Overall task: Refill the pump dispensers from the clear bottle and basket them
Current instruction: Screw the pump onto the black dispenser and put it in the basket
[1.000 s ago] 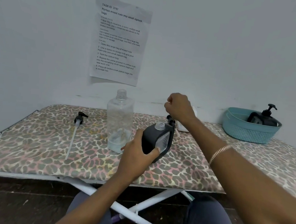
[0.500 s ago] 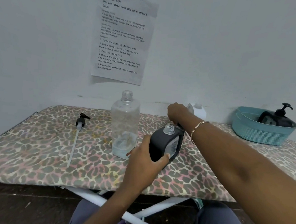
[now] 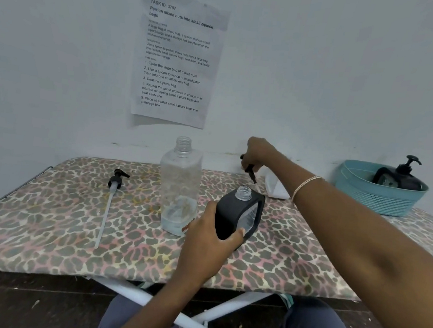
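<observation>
Uncapped black plastic dispenser (image 3: 236, 216) gripped by left hand (image 3: 210, 240); second black dispenser (image 3: 399, 177) in one teal basket (image 3: 381, 201). One clear bottle (image 3: 180, 186). Black pump (image 3: 250, 171) pinched by right hand (image 3: 260, 152). Leopard-print board (image 3: 45, 226), white wall (image 3: 61, 56).

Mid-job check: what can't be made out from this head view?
Head view only:
- Pump in the right hand: fingers cover its head.
- White object: the right forearm hides most of it.
- Black dispenser fill level: dark body, left hand across it.
- Second dispenser: the basket wall hides its base.
</observation>
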### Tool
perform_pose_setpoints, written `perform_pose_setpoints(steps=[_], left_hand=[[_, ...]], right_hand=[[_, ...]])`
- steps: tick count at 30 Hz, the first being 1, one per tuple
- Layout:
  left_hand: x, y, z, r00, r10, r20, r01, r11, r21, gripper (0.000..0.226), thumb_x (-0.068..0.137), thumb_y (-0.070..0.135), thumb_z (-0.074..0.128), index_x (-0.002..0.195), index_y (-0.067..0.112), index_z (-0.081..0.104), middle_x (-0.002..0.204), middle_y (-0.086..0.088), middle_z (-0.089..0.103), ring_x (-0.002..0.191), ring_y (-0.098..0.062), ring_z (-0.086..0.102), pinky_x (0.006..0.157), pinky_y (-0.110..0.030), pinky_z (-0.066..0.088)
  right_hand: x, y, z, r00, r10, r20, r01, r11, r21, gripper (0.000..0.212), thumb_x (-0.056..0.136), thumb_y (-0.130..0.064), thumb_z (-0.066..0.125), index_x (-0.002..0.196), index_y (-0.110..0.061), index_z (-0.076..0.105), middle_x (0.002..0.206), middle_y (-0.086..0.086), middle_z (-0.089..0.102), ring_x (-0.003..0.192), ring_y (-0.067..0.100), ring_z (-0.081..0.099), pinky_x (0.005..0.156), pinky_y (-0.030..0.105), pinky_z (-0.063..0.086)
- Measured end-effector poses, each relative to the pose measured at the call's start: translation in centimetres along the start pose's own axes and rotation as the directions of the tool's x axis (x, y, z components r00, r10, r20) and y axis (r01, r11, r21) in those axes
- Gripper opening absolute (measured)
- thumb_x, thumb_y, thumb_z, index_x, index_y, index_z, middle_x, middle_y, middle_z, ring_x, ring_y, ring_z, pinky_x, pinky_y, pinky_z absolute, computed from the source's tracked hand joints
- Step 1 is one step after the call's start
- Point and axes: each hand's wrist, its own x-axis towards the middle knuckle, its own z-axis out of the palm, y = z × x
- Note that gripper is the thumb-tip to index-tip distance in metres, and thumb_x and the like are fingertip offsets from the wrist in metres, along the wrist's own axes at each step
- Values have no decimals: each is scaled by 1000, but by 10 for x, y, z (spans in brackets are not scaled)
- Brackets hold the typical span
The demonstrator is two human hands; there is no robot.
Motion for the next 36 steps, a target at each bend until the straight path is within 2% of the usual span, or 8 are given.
perform_pose_setpoints(steps=[3,6,8,11,16,20,31,36], left_hand=[[-1,0,-1,1000,-10,6,10,1000,-7,33,88,42,75,112,31,55,93,14,68,85,-3,66,71,-33,58],[-1,2,-1,1000,-15,2,15,1000,3,32,87,42,75,109,31,55,91,13,69,82,-4,66,69,-33,57],[-2,4,-2,1000,-15,3,15,1000,13,32,87,42,75,110,31,54,92,12,69,82,-3,66,69,-33,57],[-1,4,-3,1000,-13,8,13,1000,22,34,87,41,74,112,29,55,95,13,69,83,-2,66,69,-34,59],[-3,4,-4,1000,-10,12,9,1000,23,38,88,38,74,120,28,56,98,14,69,86,-2,67,71,-34,60],[-4,6,-4,1000,-5,10,5,1000,5,38,89,34,75,122,28,57,99,16,68,87,5,65,67,-19,56],[-4,6,-3,1000,-1,4,2,1000,-29,36,89,33,75,120,27,57,98,16,69,86,5,65,64,-16,54],[-4,6,-3,1000,6,17,-5,998,-59,32,90,30,75,117,26,57,99,15,69,87,5,65,66,-14,52]], right_hand=[[-10,1,-33,993,-28,-113,50,980,190,24,75,-11,90,75,2,70,71,13,74,46,11,68,41,20,51],[-31,2,-64,966,-93,-240,197,869,455,27,73,-8,90,87,11,77,79,18,78,66,20,78,72,34,66],[-53,2,-78,945,-156,-287,301,758,579,22,77,-4,87,89,11,77,86,22,78,81,29,80,84,40,66],[-87,-2,-91,900,-239,-364,428,634,643,18,83,-3,83,91,11,76,96,25,77,91,30,79,86,37,65],[-132,-2,-90,850,-305,-429,525,544,655,12,86,-5,82,94,2,79,98,24,78,98,35,77,92,41,63],[-150,3,-79,830,-343,-440,557,548,624,15,87,-9,81,99,-1,80,96,18,79,96,30,78,92,42,63],[-159,15,-29,865,-308,-395,496,636,591,18,84,-21,84,100,-15,82,95,2,81,94,19,79,97,49,60],[-169,19,-10,881,-312,-355,470,659,587,14,87,-21,82,101,-18,83,95,-7,82,95,7,77,97,37,57]])
